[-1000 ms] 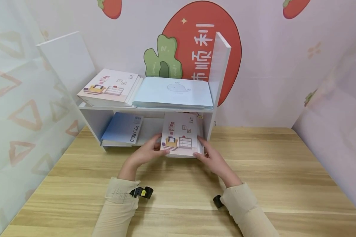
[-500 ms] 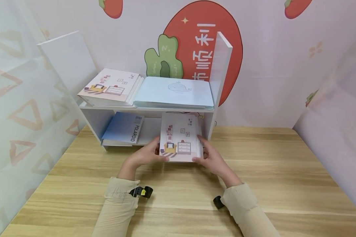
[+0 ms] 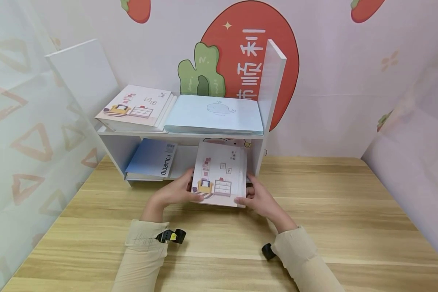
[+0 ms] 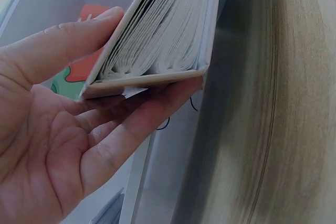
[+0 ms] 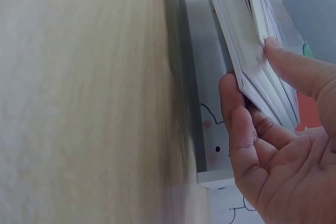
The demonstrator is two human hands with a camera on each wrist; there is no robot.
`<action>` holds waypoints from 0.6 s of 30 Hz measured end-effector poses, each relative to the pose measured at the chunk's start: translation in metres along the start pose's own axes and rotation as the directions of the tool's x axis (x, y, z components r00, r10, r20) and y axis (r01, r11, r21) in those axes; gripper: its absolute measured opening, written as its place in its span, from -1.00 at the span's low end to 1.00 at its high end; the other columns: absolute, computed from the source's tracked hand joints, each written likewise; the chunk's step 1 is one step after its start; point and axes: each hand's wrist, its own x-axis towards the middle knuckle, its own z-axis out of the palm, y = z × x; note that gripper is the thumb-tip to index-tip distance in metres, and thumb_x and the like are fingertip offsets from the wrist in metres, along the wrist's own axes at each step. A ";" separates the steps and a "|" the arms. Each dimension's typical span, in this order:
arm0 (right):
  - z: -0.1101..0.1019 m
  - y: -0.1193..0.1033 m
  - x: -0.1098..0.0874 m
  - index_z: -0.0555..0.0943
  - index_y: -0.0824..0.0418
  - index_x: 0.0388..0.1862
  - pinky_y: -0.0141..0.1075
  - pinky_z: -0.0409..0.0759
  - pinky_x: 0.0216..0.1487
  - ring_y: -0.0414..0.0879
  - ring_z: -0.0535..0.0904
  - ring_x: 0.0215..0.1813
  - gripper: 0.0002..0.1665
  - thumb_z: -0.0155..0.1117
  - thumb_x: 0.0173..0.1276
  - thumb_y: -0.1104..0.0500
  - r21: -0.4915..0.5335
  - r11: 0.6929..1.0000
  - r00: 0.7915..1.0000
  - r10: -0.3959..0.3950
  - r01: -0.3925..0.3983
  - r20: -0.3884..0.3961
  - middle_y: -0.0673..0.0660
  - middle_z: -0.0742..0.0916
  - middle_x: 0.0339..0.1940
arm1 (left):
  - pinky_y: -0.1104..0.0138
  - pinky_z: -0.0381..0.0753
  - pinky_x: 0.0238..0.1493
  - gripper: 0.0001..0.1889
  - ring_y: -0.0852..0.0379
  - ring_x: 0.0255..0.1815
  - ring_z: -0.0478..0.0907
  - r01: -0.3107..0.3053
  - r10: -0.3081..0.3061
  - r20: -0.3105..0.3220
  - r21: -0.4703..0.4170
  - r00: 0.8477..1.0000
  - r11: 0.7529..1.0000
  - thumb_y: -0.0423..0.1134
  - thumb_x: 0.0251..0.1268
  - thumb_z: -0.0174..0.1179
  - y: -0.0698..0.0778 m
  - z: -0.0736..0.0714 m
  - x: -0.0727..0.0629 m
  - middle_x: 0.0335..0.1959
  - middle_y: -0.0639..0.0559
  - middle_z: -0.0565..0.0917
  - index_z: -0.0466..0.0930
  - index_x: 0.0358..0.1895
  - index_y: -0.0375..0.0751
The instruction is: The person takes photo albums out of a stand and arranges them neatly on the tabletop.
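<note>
A thick photo album [image 3: 219, 172] with a yellow sofa and a white chest of drawers on its cover sticks out from the lower shelf, its near edge past the shelf front. My left hand [image 3: 173, 191] grips its left side, thumb on the cover and fingers beneath. On the opposite side my right hand [image 3: 263, 199] holds it the same way. Many thin leaves of the album [image 4: 163, 30] show between its covers in the left wrist view. In the right wrist view, the right hand's fingers [image 5: 244, 135] curl under the album [image 5: 239, 30].
The white two-tier shelf [image 3: 182, 135] carries a matching album [image 3: 136, 107] and a pale blue whale album [image 3: 215, 113] on top. A blue POLAROID album [image 3: 151, 157] lies at lower left. Wooden tabletop [image 3: 350, 227] stretches in front and to the right.
The album held by both hands has come toward me and slightly left, out of the lower shelf, and turned a little. Both hands have moved along with it.
</note>
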 end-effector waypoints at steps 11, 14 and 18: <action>0.000 -0.005 -0.002 -0.05 0.39 0.57 -0.22 0.71 -0.02 0.15 0.69 0.08 0.03 0.35 0.30 0.39 0.057 0.998 0.999 0.034 -0.032 -0.034 0.49 0.66 0.11 | 0.04 0.45 0.33 -0.19 -0.07 0.21 0.51 -0.014 0.014 0.019 -0.027 1.000 1.000 -0.32 0.31 0.25 -0.002 -0.002 -0.001 0.24 -0.25 0.51 -0.03 0.51 -0.29; -0.001 -0.007 -0.002 -0.03 0.39 0.56 -0.23 0.71 -0.02 0.12 0.70 0.07 -0.01 0.33 0.33 0.36 0.058 0.998 0.998 0.039 -0.037 -0.047 0.48 0.66 0.12 | 0.07 0.49 0.30 -0.18 -0.09 0.22 0.51 -0.003 0.004 0.022 -0.053 1.000 0.999 -0.32 0.33 0.25 -0.003 -0.003 -0.003 0.26 -0.28 0.49 -0.07 0.52 -0.30; -0.001 -0.010 -0.003 -0.02 0.39 0.55 -0.25 0.70 -0.04 0.09 0.71 0.05 -0.05 0.31 0.36 0.35 0.073 0.997 0.998 0.033 -0.029 -0.050 0.49 0.66 0.13 | 0.11 0.54 0.24 -0.15 -0.09 0.19 0.53 -0.006 0.008 0.025 -0.064 1.000 0.998 -0.31 0.32 0.27 -0.005 -0.006 -0.003 0.25 -0.30 0.49 -0.09 0.53 -0.29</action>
